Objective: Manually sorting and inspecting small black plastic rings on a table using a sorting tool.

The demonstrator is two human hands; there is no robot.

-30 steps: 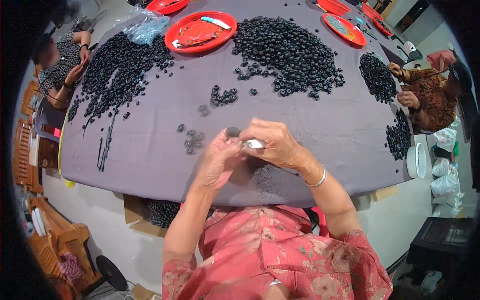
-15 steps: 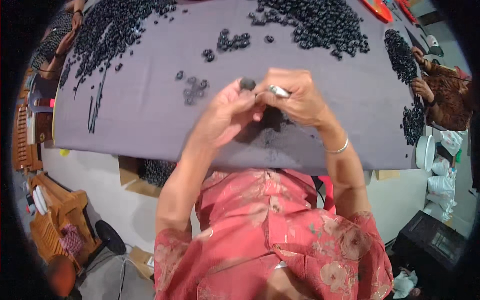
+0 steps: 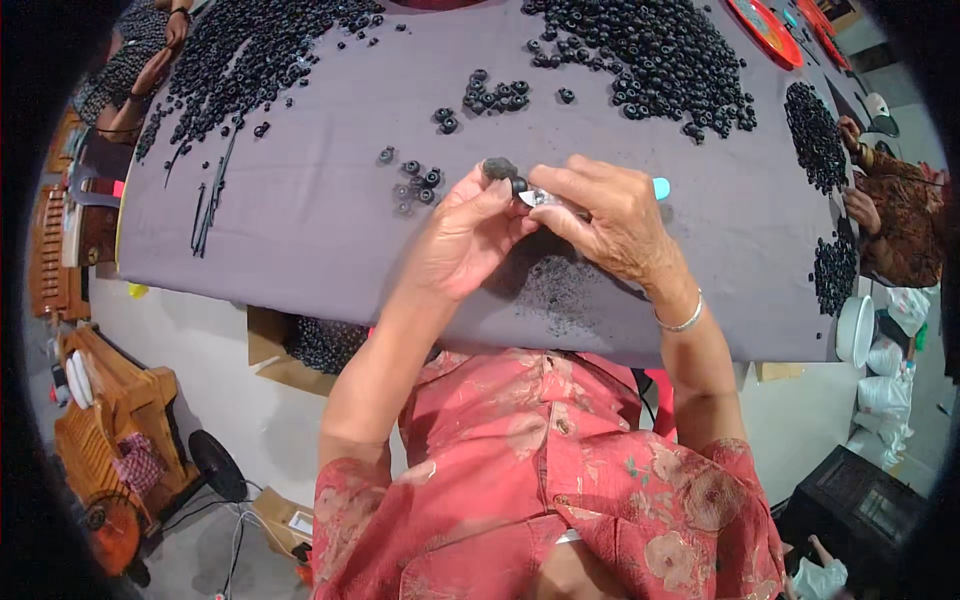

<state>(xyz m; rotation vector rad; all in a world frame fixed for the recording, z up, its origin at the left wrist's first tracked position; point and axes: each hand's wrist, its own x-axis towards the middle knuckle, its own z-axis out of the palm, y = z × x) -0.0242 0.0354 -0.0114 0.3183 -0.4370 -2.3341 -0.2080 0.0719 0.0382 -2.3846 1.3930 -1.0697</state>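
My left hand [image 3: 462,232] is closed on a small round black rubber-like piece [image 3: 518,186], pinched by thumb and fingers. A dark grey lump or cover [image 3: 498,168] sits at its fingertip; I cannot tell which. In my right hand [image 3: 612,215] is a small knife [image 3: 537,198], its pale blade touching or very near the black piece. The knife's light-blue handle end [image 3: 661,188] sticks out past my knuckles. Below both hands, dark shavings [image 3: 560,295] lie scattered on the cloth. Several black ring-shaped pieces [image 3: 415,185] rest left of my left hand.
Large heaps of black pieces spread over the grey tablecloth [image 3: 330,220] at the far left [image 3: 250,60] and far right [image 3: 670,65]. Thin black strips [image 3: 208,205] lie at left. Other people's hands [image 3: 860,207] work at both sides. A white basin [image 3: 854,330] is at the right edge.
My right hand has turned and its fingers have extended, so the knife's light-blue end now shows. The black piece has come into view at the blade. The whole view has shifted slightly.
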